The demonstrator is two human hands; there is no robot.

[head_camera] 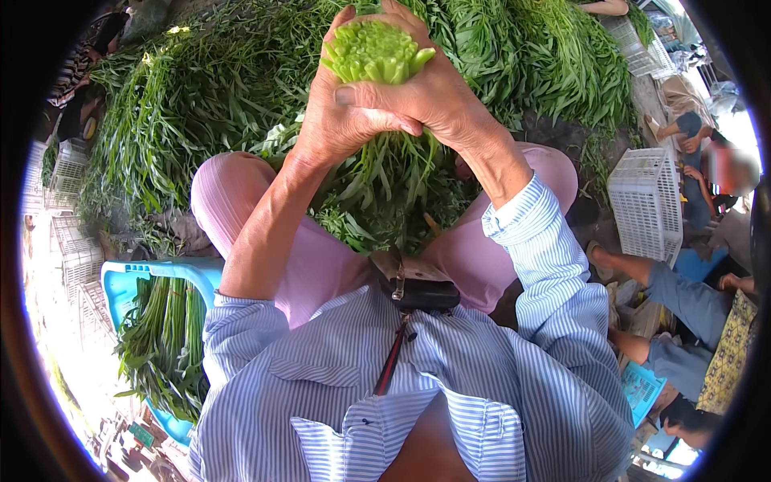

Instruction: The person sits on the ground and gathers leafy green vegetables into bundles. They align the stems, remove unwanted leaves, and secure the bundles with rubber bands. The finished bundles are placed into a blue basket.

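Observation:
Both hands are raised in front of me, wrapped around a thick bunch of water spinach (376,51). Its pale green, hollow cut stem ends face up towards my head. My left hand (330,114) grips it from the left side, and my right hand (437,99) closes round it from the right, a thumb lying across the front below the cut ends. Narrow leaves show below the hands, between my knees; whether they belong to this bunch I cannot tell.
Heaps of loose leafy greens (241,78) cover the ground ahead. A blue plastic basket (211,274) at my left holds tied bunches (171,319). White slatted crates (643,199) stand at the right and far left. Other people sit close by on the right.

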